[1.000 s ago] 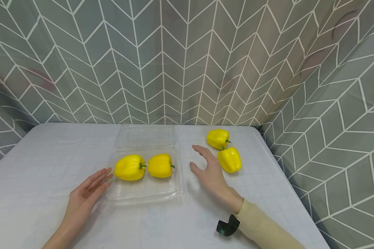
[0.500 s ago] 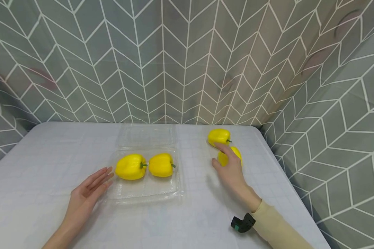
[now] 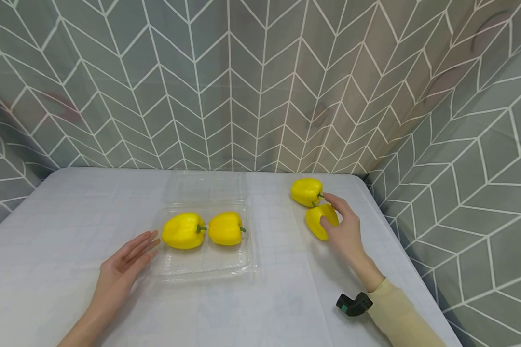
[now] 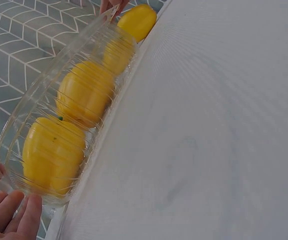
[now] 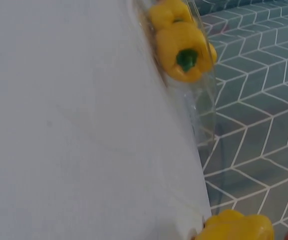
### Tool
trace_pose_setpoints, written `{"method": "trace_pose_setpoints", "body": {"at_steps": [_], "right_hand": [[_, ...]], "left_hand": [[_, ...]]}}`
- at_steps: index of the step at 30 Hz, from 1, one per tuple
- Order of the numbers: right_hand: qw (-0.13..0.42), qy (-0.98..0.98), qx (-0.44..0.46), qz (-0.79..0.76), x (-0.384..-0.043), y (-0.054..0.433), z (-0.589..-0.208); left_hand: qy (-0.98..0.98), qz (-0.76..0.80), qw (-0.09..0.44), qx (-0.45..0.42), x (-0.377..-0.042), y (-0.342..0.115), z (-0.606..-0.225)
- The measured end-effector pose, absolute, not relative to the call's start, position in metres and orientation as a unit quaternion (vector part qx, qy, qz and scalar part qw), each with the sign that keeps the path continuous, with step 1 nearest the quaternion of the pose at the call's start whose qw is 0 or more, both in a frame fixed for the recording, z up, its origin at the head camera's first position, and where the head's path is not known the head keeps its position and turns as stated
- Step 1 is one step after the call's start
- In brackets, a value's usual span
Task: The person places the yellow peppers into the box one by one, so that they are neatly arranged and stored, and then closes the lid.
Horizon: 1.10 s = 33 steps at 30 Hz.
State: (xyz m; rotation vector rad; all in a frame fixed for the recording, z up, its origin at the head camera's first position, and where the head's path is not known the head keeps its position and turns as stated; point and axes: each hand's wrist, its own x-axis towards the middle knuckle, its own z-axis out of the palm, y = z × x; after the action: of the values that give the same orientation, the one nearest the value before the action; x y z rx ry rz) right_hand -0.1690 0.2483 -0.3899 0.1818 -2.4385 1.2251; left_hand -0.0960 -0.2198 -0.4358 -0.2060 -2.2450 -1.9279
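My left hand (image 3: 123, 270) lies at the left edge of a clear plastic clamshell container (image 3: 199, 265), fingers extended, fingertips right at its wall. Two yellow bell peppers (image 3: 184, 231) (image 3: 226, 229) lie side by side in the container's base, green stems pointing right. On the right, my right hand (image 3: 345, 231) spreads around a third yellow bell pepper (image 3: 316, 222); the thumb overlaps its near side and the fingers reach past its right side. In the right wrist view, fingertips show apart from that pepper (image 5: 236, 229). Just behind it lies another yellow bell pepper (image 3: 306, 192), stem toward the right.
The container's lid (image 3: 206, 187) lies folded back toward the table's far edge. A white cloth covers the table (image 3: 278, 308). Grey patterned curtains (image 3: 243, 86) stand behind and at the right. A black wrist device (image 3: 354, 304) sits at my right sleeve.
My right hand has moved right from beside the container, passing over the nearer loose pepper to its right side. My left hand and the container stay in place.
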Motion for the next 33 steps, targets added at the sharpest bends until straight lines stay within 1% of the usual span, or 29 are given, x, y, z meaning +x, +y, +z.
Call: {"method": "trace_pose_setpoints", "body": {"at_steps": [7, 13, 20, 27, 33], "right_hand": [[0.190, -0.876, 0.050, 0.440, -0.170, 0.265, -0.394], [0.169, -0.878, 0.043, 0.446, -0.171, 0.281, -0.400], [0.153, -0.872, 0.059, 0.461, -0.178, 0.295, -0.407], [0.130, -0.868, 0.075, 0.473, -0.183, 0.300, -0.411], [0.121, -0.865, 0.102, 0.477, -0.184, 0.303, -0.414]], "left_hand": [[-0.752, -0.648, 0.095, -0.078, -0.097, -0.219, -0.436], [-0.754, -0.646, 0.088, -0.082, -0.097, -0.219, -0.436], [-0.748, -0.654, 0.084, -0.079, -0.095, -0.219, -0.435], [-0.765, -0.635, 0.081, -0.062, -0.095, -0.219, -0.435], [-0.773, -0.626, 0.080, -0.059, -0.095, -0.219, -0.434]]}}
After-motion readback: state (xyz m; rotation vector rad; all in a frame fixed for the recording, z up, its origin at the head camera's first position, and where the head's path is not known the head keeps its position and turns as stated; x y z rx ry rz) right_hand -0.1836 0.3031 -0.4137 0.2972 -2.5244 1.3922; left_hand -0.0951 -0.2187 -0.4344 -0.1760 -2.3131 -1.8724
